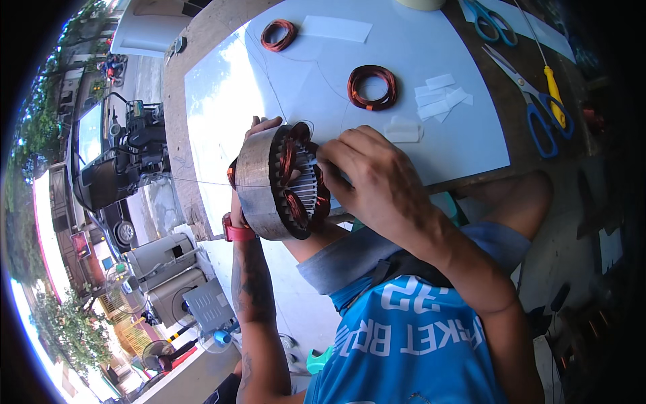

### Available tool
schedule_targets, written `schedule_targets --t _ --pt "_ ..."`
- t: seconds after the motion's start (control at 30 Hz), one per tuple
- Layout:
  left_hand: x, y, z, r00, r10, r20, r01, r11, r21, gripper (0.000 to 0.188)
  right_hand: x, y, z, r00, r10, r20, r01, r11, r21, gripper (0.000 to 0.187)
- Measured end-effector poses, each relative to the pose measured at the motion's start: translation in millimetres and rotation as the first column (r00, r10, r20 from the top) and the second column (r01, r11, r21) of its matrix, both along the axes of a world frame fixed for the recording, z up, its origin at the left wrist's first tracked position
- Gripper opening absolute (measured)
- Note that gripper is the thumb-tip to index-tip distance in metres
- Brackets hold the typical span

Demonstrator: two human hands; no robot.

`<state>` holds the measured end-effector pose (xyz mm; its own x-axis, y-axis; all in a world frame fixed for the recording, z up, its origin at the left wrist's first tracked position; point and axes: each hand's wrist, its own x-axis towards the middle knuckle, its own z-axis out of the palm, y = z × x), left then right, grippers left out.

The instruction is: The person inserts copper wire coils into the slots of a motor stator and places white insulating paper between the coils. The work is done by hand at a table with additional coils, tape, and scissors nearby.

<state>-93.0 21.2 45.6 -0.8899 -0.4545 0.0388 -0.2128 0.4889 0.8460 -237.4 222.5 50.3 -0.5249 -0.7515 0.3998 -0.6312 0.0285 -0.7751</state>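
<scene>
A motor stator (259,178), a thick steel ring with slots on its inside and reddish copper coils in part of them, is held up on its side above the table's near edge. My left hand (264,126) is wrapped round it from behind; most of that hand is hidden by the ring. One fingertip shows through the bore. My right hand (370,165) is at the ring's open face, its thumb and fingers pinched close to the copper windings (288,161). Whatever lies between those fingertips is hidden. Thin loose wires trail from the stator over the white sheet.
On the white sheet (457,145) lie two copper coils (372,87) (278,35), white paper strips (336,29) and small white pieces (441,97). Blue-handled scissors (531,101), a second pair (491,23) and a yellow-handled screwdriver (554,94) lie at the right.
</scene>
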Motion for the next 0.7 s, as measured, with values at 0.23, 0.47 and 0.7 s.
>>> schedule_targets --t 0.23,0.47,0.7 --pt "-3.4 -8.3 -8.7 0.999 -0.018 -0.026 0.019 1.000 0.014 0.070 -2.2 -7.2 -4.4 0.991 0.054 -0.119 -0.050 0.998 0.033 0.020" --pt "-3.7 -9.3 -9.7 0.999 0.007 -0.038 -0.001 0.991 0.136 0.069 -0.9 16.9 -23.3 1.000 -0.001 -0.005 0.000 0.997 -0.079 0.037" --pt "-3.7 -4.7 -2.8 0.999 0.038 0.020 -0.040 0.989 0.145 0.071 6.5 20.5 -36.7 0.995 0.012 -0.103 -0.022 0.994 -0.103 0.045"
